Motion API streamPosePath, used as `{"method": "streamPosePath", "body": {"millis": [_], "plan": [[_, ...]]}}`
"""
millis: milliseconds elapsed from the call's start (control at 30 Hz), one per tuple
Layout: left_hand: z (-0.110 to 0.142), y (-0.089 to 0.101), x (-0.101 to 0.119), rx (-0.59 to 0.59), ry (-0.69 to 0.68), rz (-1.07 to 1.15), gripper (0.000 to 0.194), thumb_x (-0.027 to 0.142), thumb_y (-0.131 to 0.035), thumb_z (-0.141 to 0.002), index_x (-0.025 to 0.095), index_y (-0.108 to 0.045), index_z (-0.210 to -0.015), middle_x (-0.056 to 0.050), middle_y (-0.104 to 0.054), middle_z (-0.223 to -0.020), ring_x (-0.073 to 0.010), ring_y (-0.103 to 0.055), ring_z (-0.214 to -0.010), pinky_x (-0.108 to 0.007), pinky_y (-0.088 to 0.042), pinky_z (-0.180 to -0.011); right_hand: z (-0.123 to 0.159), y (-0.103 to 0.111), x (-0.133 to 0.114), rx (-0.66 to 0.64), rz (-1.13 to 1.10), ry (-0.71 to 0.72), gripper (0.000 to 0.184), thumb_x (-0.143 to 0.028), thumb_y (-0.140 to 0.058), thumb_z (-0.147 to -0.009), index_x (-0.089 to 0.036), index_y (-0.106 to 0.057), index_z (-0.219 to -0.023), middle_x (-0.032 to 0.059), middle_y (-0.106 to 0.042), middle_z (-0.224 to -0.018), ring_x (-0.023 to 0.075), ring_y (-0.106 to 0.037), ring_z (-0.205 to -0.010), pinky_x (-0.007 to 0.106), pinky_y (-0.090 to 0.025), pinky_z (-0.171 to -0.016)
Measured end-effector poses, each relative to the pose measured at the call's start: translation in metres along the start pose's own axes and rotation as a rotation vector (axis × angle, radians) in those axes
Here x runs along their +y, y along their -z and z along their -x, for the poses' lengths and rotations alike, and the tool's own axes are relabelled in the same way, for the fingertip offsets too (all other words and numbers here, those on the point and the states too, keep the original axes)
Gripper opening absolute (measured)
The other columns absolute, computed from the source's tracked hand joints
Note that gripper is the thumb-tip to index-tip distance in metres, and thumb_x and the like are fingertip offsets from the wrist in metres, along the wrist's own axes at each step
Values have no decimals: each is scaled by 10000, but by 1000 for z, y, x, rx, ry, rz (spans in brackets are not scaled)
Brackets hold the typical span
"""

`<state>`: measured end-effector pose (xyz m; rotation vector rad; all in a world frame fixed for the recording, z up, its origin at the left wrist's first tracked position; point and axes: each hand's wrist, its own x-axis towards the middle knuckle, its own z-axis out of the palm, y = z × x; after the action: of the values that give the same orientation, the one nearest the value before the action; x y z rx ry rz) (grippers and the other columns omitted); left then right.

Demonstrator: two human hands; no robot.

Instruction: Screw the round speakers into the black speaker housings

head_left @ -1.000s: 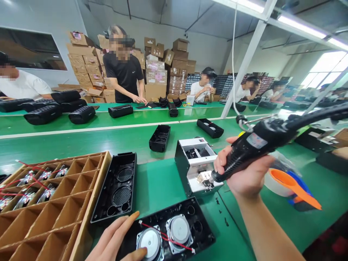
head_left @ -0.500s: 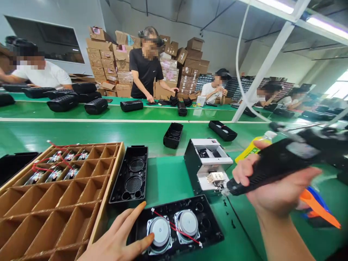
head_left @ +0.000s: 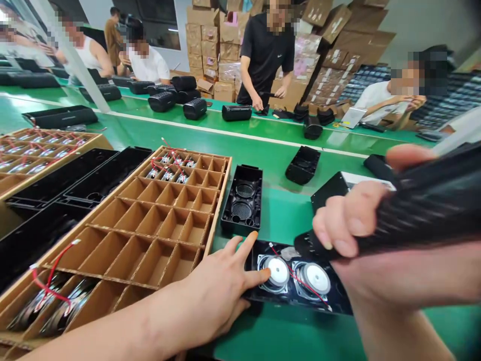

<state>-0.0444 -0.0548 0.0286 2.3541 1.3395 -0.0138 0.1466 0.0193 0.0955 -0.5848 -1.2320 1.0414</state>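
A black speaker housing [head_left: 259, 296] lies in front of me with two silver speaker drivers [head_left: 278, 271] seated in it and a red wire across them. My left hand [head_left: 221, 281] rests at its left end with the fingers spread, the thumb on the left driver and a fingertip at the housing's edge. Wrapped around a black electric screwdriver [head_left: 424, 210] is my right hand [head_left: 349, 225], above the housing's right part. The screwdriver's nose points left, over the back side of the drivers; its bit cannot be made out.
A divided cardboard crate [head_left: 150, 240] holding several drivers stands at left. Behind the housing lies another black shell [head_left: 242, 200]. The screw feeder [head_left: 330, 193] is partly hidden by my right hand. Co-workers sit and stand across the green bench [head_left: 180, 131], near stacked cartons [head_left: 233, 45].
My right hand has brought the screwdriver from the screw feeder to above the housing. My left hand stays on the housing. The view has turned to the left.
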Motion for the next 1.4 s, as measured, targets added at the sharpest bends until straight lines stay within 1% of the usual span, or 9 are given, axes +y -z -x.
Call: {"method": "streamPosePath", "body": {"millis": [67,133,233,367,533,700,933,1167,1400], "plan": [[-1,0,-1,11,-15,-6,659,222,-723,-912,328,-555,-1540,-230,-238,-1735,-529,-406,-1496,-667,-446,-1158,3,-14,16,-62,-98,-1,661,-892,-519,-873,-287,-713,-1057,-45,-530,-520,140,-412,-330,280,-343,-312],[-1,2,-1,18,-24,-13,644,247,-717,-923,321,-558,-1542,-237,-265,-1722,-520,-432,-1483,-652,-466,-1146,6,-18,32,-123,-149,-49,694,-910,-542,-846,-288,-709,-1103,-40,-568,-543,147,-452,-347,273,-364,-327],[-1,3,-2,32,-44,-26,621,265,-721,-930,306,-572,-1532,-247,-304,-1701,-504,-462,-1465,-631,-500,-1113,8,-17,50,-124,-152,-97,690,-897,-600,-825,-278,-704,-1112,-38,-567,-559,137,-443,-354,268,-371,-349],[-1,1,-3,68,-51,-27,609,293,-735,-929,303,-586,-1520,-223,-336,-1691,-483,-479,-1448,-617,-503,-1110,10,-17,62,-114,-124,-107,672,-876,-581,-856,-264,-703,-1107,-32,-554,-574,133,-443,-373,274,-372,-370],[-3,-1,-3,50,-46,-60,638,324,-747,-920,322,-571,-1533,-193,-325,-1695,-450,-478,-1441,-583,-518,-1102,12,-18,67,-116,-104,-124,682,-875,-563,-865,-252,-694,-1110,-35,-540,-585,131,-443,-383,273,-363,-377],[-3,-1,-4,61,-61,-39,615,321,-752,-917,303,-596,-1512,-219,-326,-1685,-453,-490,-1418,-585,-531,-1078,12,-17,71,-106,-93,-143,690,-881,-560,-859,-255,-687,-1119,-40,-539,-586,133,-442,-384,274,-366,-376],[-3,0,-4,51,-57,-35,608,318,-742,-921,301,-597,-1512,-204,-315,-1691,-445,-480,-1427,-585,-521,-1095,14,-15,76,-148,-128,-148,719,-902,-581,-832,-238,-660,-1097,-53,-549,-580,128,-443,-376,257,-377,-376],[-3,7,-1,38,-38,11,566,299,-726,-921,285,-628,-1478,-192,-454,-1584,-413,-514,-1382,-571,-523,-1108,17,-13,83,-242,-147,-172,748,-941,-546,-811,-236,-602,-1053,-60,-534,-556,133,-447,-351,241,-368,-352],[-2,5,0,32,-9,30,574,258,-691,-907,302,-619,-1475,-186,-466,-1566,-421,-482,-1422,-603,-510,-1119,22,-11,89,-261,-178,-187,732,-926,-547,-830,-234,-598,-1064,-57,-534,-582,118,-461,-382,230,-386,-381]]}}
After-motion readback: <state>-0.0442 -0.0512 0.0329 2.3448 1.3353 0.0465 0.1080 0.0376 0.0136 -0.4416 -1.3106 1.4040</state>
